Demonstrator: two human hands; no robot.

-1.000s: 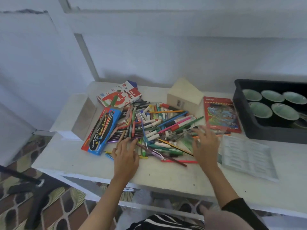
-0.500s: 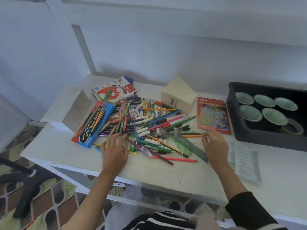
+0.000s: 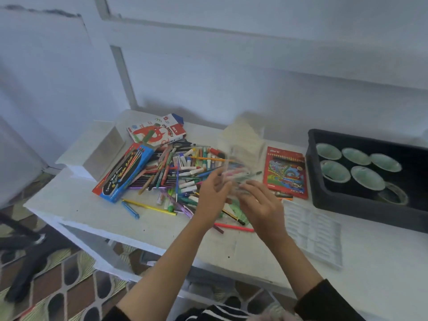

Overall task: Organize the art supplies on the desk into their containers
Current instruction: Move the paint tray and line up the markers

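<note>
Both hands have lifted off the counter (image 3: 81, 205) and met above the right side of the pile of pens and markers (image 3: 180, 174). The left hand (image 3: 212, 195) pinches the edge of a blurred clear case (image 3: 238, 167). The right hand (image 3: 262, 205) curls toward it, but I cannot tell whether its grip has closed. The pile lies on the counter between the blue pencil box (image 3: 125, 174) and the red pencil pack (image 3: 286, 173).
</note>
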